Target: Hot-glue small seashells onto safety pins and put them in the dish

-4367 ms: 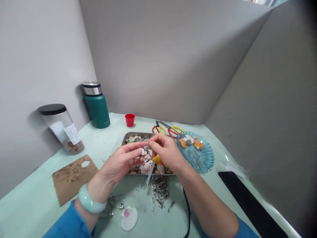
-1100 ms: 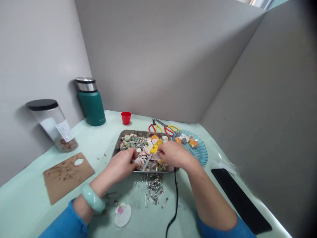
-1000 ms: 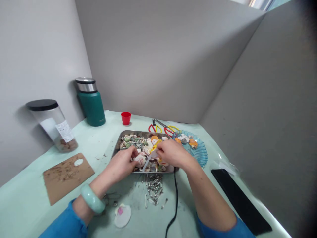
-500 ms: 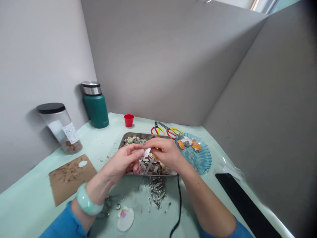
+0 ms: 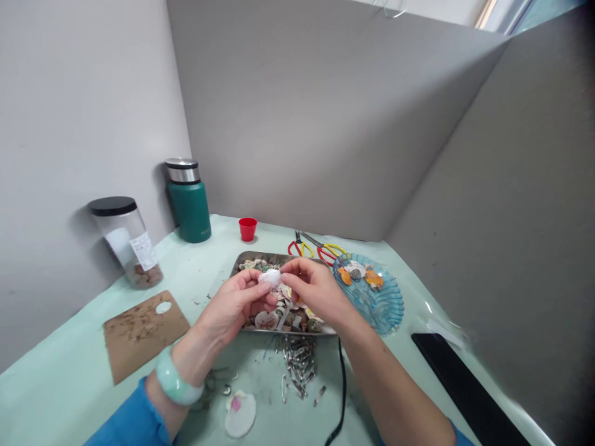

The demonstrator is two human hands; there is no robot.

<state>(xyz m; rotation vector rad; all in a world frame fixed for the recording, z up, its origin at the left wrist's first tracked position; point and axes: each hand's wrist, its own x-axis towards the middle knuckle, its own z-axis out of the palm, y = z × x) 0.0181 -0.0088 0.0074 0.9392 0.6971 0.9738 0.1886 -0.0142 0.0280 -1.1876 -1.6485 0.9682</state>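
Between the fingertips of both hands is a white seashell [image 5: 271, 278], raised over a metal tray [image 5: 238, 260] full of shells. My left hand [image 5: 242, 298], with a pale green bangle [image 5: 177, 379] on its wrist, pinches the shell from the left. From the right, my right hand [image 5: 312, 288] has thumb and forefinger closed on its edge. A heap of safety pins [image 5: 299, 364] lies just in front of the tray. Nearer to me rests a flat white scallop shell [image 5: 240, 416] with a pink spot.
On the right stands a blue glass plate [image 5: 379, 306] bearing orange and white shells, with red-and-yellow scissors [image 5: 328, 251] behind. A red cup [image 5: 248, 230], green flask [image 5: 190, 204], lidded jar [image 5: 134, 248] and brown board [image 5: 134, 347] are leftward. A black cord [image 5: 343, 384] runs from the tray.
The white shell has been turned so that its broad face shows, and the fingers have shifted around it. The whole view has moved slightly.
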